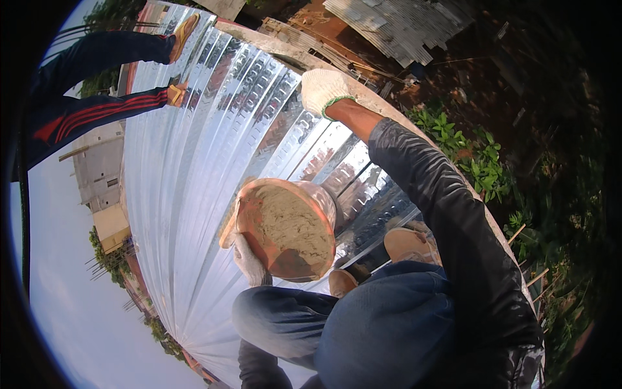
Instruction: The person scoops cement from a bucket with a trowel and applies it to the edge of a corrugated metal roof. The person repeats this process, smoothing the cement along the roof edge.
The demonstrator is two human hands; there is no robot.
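Observation:
An orange basin [244,228] of wet grey mortar [291,223] stands tilted on the shiny corrugated metal roof [188,162], in front of my knees. My left hand [249,258], in a pale knit glove, is closed on the basin's left rim. Beside it, a tan, wood-like piece [228,232] lies along the rim; I cannot tell what it is. My right hand [322,91], in a white knit glove with a green cuff, reaches far forward to the roof's edge by the masonry ledge [369,97]. Its fingers are hidden, and anything under them is too.
Another person's legs in dark trousers [110,107] and sandals [184,35] stand on the roof at the far left. Past the ledge on the right, the ground drops away, with leafy plants [483,165] and a lower corrugated roof [402,29]. My shoes [411,246] rest near the basin.

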